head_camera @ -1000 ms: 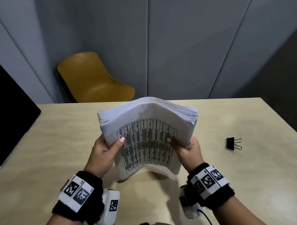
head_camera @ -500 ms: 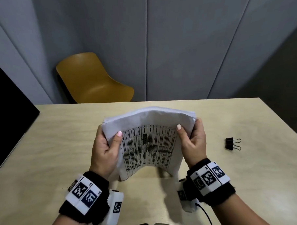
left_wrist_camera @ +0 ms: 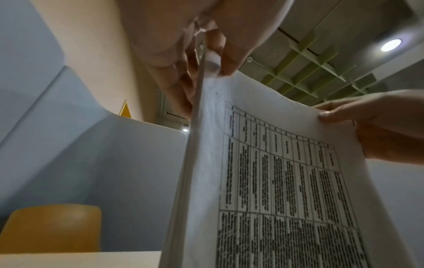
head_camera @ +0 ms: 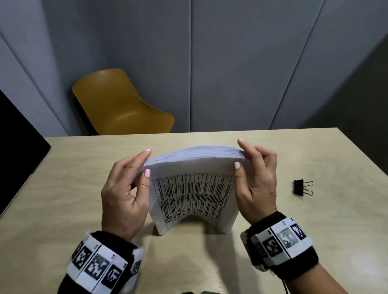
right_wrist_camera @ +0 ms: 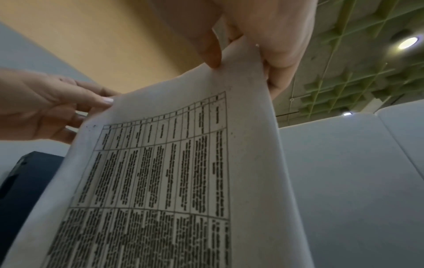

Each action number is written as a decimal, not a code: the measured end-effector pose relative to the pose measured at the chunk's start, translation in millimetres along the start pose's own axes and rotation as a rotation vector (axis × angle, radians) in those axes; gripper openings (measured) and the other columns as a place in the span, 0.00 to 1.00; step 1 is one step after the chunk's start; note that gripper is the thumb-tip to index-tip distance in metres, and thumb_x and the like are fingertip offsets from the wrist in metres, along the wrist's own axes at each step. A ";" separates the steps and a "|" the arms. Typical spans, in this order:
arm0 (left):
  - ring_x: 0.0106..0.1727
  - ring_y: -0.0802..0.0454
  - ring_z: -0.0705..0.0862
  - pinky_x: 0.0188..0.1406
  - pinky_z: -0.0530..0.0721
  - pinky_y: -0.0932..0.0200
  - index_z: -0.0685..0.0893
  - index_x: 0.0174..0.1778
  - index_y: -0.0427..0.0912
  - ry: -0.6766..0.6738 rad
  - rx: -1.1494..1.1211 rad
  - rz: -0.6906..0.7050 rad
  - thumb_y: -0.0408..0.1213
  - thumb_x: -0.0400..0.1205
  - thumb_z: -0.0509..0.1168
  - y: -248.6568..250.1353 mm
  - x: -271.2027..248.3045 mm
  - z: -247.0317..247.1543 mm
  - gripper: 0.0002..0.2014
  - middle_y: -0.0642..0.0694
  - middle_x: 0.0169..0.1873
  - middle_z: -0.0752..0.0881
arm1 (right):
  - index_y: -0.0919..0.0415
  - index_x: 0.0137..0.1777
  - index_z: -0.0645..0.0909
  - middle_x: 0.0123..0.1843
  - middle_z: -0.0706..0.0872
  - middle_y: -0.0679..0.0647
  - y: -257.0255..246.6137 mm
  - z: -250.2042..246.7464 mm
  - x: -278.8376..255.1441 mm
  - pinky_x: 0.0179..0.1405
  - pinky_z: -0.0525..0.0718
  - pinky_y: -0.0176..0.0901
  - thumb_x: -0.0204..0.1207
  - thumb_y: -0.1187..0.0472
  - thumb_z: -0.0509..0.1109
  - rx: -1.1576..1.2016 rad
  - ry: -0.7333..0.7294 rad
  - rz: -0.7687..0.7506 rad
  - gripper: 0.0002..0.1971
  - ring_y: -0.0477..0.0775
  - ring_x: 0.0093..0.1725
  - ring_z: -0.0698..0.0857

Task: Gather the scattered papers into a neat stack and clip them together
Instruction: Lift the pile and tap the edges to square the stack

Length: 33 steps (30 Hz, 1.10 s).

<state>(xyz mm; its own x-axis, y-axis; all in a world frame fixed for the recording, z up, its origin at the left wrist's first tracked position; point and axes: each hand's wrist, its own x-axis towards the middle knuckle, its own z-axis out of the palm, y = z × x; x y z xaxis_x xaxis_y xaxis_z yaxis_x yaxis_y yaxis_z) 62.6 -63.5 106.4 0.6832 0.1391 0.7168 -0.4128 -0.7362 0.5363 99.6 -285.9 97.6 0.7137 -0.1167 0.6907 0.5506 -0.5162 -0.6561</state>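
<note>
Papers (head_camera: 191, 191) upright on table (head_camera: 325, 230), both hands gripping

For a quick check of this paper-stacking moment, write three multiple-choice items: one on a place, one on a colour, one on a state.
1. Where is the small black metal binder clip?
A. clamped on the papers
B. on the table, to the right of the hands
C. on the chair

2. What colour is the moulded chair behind the pale wooden table?
A. mustard yellow
B. red
C. white

3. How is the thick stack of white printed papers held?
A. lying flat, untouched
B. in one hand only
C. standing on edge, left hand and right hand gripping its sides

Answers: B, the clip lies alone on the tabletop; A, seat and back are yellow; C, both thumbs press the front sheet, lower edge at the table.
</note>
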 end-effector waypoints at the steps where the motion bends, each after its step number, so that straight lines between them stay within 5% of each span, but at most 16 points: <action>1: 0.54 0.76 0.76 0.51 0.73 0.83 0.83 0.62 0.38 -0.002 -0.017 -0.006 0.33 0.80 0.61 -0.3 1.3 -1.6 0.16 0.50 0.52 0.81 | 0.62 0.65 0.78 0.55 0.72 0.57 0.2 -1.4 0.0 0.64 0.67 0.22 0.75 0.63 0.60 0.003 -0.007 0.011 0.19 0.39 0.57 0.73; 7: 0.49 0.74 0.82 0.48 0.75 0.80 0.83 0.58 0.53 -0.034 -0.212 -0.100 0.40 0.79 0.63 -7.9 4.5 -3.0 0.12 0.77 0.50 0.84 | 0.55 0.56 0.81 0.49 0.84 0.51 6.9 -11.3 6.3 0.54 0.76 0.30 0.73 0.65 0.67 0.125 -0.045 0.015 0.13 0.37 0.52 0.80; 9: 0.42 0.72 0.82 0.46 0.77 0.78 0.82 0.56 0.59 -0.015 -0.317 -0.194 0.36 0.77 0.67 -14.0 5.1 -2.8 0.15 0.73 0.43 0.86 | 0.48 0.57 0.79 0.44 0.83 0.42 9.6 -12.9 7.1 0.48 0.78 0.31 0.71 0.65 0.69 0.264 -0.054 0.134 0.16 0.38 0.45 0.81; 12: 0.37 0.69 0.82 0.45 0.82 0.74 0.87 0.48 0.61 0.000 -0.492 -0.320 0.28 0.73 0.71 -21.8 7.3 -2.3 0.20 0.67 0.35 0.88 | 0.46 0.54 0.80 0.35 0.77 0.50 12.2 -14.5 9.6 0.38 0.77 0.30 0.66 0.68 0.74 0.480 -0.066 0.291 0.20 0.45 0.35 0.76; 14: 0.36 0.68 0.85 0.45 0.85 0.71 0.90 0.39 0.63 0.016 -0.569 -0.373 0.29 0.70 0.72 -25.3 9.0 -1.9 0.18 0.66 0.34 0.90 | 0.48 0.42 0.86 0.33 0.84 0.47 13.8 -17.4 11.8 0.37 0.78 0.29 0.62 0.71 0.78 0.583 -0.071 0.353 0.16 0.43 0.34 0.79; 17: 0.34 0.68 0.85 0.43 0.86 0.69 0.89 0.36 0.61 0.024 -0.607 -0.397 0.28 0.68 0.72 -28.2 10.8 -2.4 0.17 0.64 0.32 0.90 | 0.51 0.32 0.88 0.31 0.88 0.42 19.2 -21.8 13.6 0.36 0.81 0.28 0.53 0.57 0.82 0.776 -0.125 0.430 0.08 0.39 0.34 0.83; 21: 0.39 0.67 0.84 0.43 0.85 0.68 0.86 0.40 0.56 0.023 -0.614 -0.325 0.30 0.73 0.69 -28.4 10.6 -2.5 0.12 0.62 0.37 0.89 | 0.51 0.34 0.89 0.36 0.90 0.43 27.1 -20.5 14.8 0.43 0.80 0.33 0.48 0.40 0.83 0.852 -0.079 0.487 0.19 0.41 0.39 0.84; 25: 0.35 0.66 0.83 0.38 0.85 0.66 0.84 0.38 0.60 0.083 -0.585 -0.249 0.40 0.73 0.69 -24.2 10.4 0.7 0.06 0.63 0.33 0.87 | 0.49 0.34 0.89 0.35 0.91 0.42 28.3 -14.8 14.1 0.44 0.82 0.32 0.54 0.45 0.81 0.783 0.044 0.391 0.11 0.39 0.39 0.86; 28: 0.35 0.67 0.82 0.37 0.83 0.72 0.82 0.40 0.59 0.101 -0.566 -0.229 0.39 0.74 0.69 -21.4 11.2 -0.1 0.07 0.64 0.33 0.86 | 0.48 0.35 0.88 0.35 0.90 0.41 25.9 -18.5 14.6 0.42 0.81 0.29 0.62 0.62 0.79 0.717 0.025 0.310 0.07 0.37 0.38 0.85; 31: 0.31 0.68 0.81 0.34 0.79 0.76 0.77 0.55 0.49 -0.118 -0.648 -0.327 0.22 0.73 0.70 -25.7 7.9 3.3 0.21 0.62 0.29 0.86 | 0.50 0.48 0.84 0.46 0.89 0.44 35.6 -14.8 9.7 0.45 0.84 0.32 0.59 0.65 0.79 0.659 -0.191 0.387 0.17 0.40 0.45 0.86; 33: 0.38 0.67 0.86 0.39 0.82 0.74 0.79 0.59 0.49 -0.330 -0.711 -0.458 0.29 0.67 0.77 -26.4 -0.9 10.8 0.25 0.63 0.35 0.90 | 0.60 0.53 0.83 0.45 0.91 0.50 46.7 -6.8 -0.6 0.44 0.86 0.41 0.51 0.56 0.85 0.630 -0.327 0.569 0.28 0.47 0.45 0.89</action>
<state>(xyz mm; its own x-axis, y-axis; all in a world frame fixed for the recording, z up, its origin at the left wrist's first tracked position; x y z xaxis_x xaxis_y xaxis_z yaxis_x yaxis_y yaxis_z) 79.4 -51.4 86.9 0.9648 0.0403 0.2599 -0.2575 -0.0575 0.9646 121.9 -315.7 68.6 0.9845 0.0841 0.1540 0.1438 0.1166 -0.9827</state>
